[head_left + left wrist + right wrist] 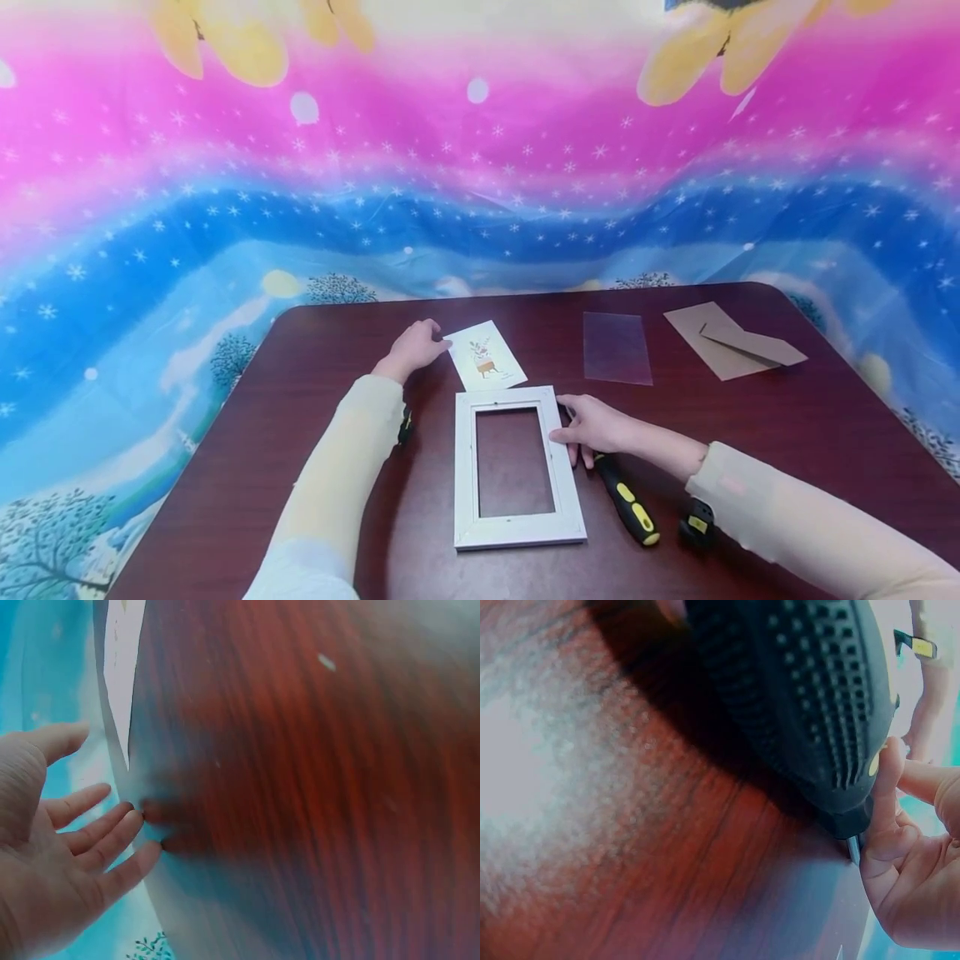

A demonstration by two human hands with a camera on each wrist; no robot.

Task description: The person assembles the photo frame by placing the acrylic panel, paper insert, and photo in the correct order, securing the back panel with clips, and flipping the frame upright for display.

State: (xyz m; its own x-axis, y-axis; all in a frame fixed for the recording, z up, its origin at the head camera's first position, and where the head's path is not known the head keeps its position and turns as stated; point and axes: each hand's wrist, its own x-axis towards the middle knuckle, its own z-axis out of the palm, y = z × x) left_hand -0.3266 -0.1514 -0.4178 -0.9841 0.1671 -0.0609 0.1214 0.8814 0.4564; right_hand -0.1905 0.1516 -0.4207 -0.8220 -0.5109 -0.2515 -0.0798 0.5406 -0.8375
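White-painted wood, or something like it, forms the rectangular frame (pixel 519 532) lying flat on the dark reddish-brown desk (pixel 315 337), straight in front of the person, perhaps so that both hands reach it easily. Its stepped inner ledge faces up, which suggests the rear side is on top, and the desk shows through the opening.

Just beyond its far edge is the white paper card printed with a small plant drawing (pixel 480 357), set at a slant; whether card and frame touch is not clear. The left hand (pixel 418 346) is at the card's left corner with a wide, loose grip, fingers spread, the thumb so close that contact cannot be told.

The right hand (pixel 600 427) has its thumb on the frame's right side, probably to steady it, while its fingers reach down over the metal shaft of the black-and-yellow-handled screwdriver (pixel 628 507). Whether that grip closes on either one, I cannot tell.

The clear rectangular plastic sheet (pixel 617 348) and the brown board with a hinged-looking strut (pixel 720 350) lie apart toward the far right, seemingly parked there to leave working room around the frame.
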